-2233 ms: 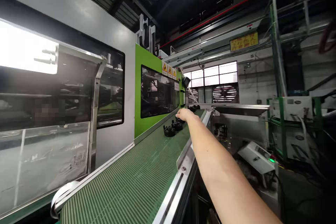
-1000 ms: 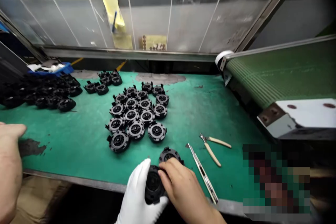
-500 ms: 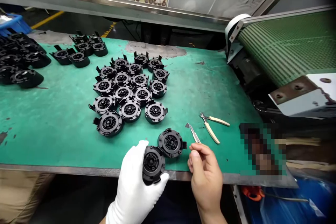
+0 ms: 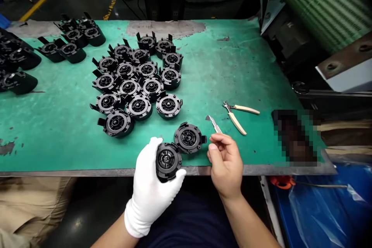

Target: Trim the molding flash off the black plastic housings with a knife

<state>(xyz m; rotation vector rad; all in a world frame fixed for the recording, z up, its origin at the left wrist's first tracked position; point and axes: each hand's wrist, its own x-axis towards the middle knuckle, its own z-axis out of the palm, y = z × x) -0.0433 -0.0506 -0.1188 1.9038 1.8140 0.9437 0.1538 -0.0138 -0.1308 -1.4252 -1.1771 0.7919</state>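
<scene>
The left hand [image 4: 154, 188] clamps one black housing [image 4: 166, 159]; the neighbouring housing [image 4: 188, 138] seems pending, the far cluster [image 4: 130, 87] done. Whether the right hand [image 4: 228, 164] holds the utility knife [image 4: 215, 124], I can't tell.

Looks like a factory workshop, judging by the conveyor [image 4: 322, 6], workbench [image 4: 209, 66], pliers [image 4: 237, 124] and many near-identical black parts [image 4: 139, 106].

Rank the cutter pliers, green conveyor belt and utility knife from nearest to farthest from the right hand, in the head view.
1. Utility knife: by the right hand, blade showing beyond it.
2. Cutter pliers: beyond the hand, slightly right.
3. Green conveyor belt: upper right corner.
</scene>
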